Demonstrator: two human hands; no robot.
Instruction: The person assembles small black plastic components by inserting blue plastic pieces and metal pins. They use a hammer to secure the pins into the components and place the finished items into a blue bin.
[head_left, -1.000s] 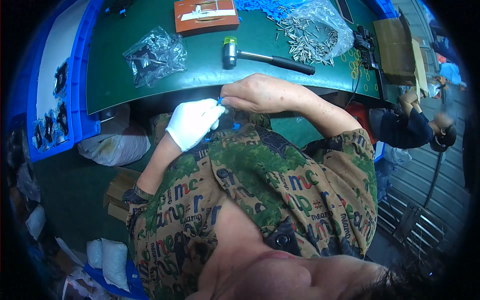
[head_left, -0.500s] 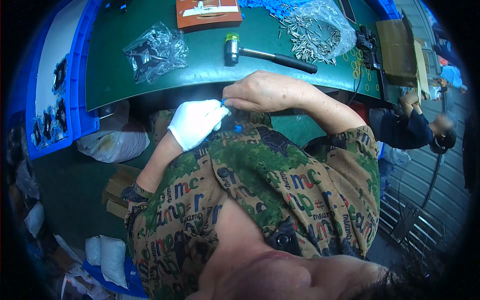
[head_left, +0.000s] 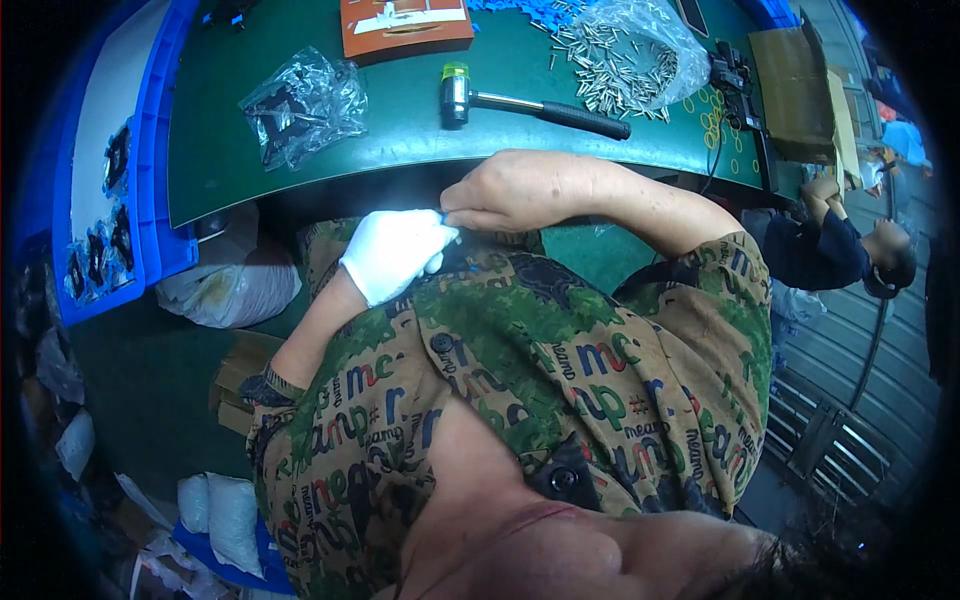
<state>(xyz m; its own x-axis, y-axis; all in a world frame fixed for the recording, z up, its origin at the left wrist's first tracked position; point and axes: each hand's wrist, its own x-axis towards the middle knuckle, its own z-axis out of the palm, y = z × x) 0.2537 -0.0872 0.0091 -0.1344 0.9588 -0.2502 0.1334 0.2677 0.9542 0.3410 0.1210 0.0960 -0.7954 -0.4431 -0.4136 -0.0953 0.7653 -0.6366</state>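
Note:
My left hand [head_left: 392, 252], in a white glove, is closed just below the front edge of the green table [head_left: 400, 130]. My bare right hand [head_left: 522, 190] meets it fingertip to fingertip, fingers pinched. A small blue part [head_left: 441, 214] shows between the two hands; most of it is hidden by the fingers. Both hands hover over my lap, close to my patterned shirt.
On the green table lie a black-handled mallet [head_left: 530, 104], an open clear bag of metal pins [head_left: 625, 50], a clear bag of black parts [head_left: 300, 100] and an orange box [head_left: 405, 25]. A blue tray [head_left: 150, 180] with black parts stands left. Another person [head_left: 845, 245] bends down at right.
Both hands stay pinched together at the table's front edge; they have only shifted slightly in the picture.

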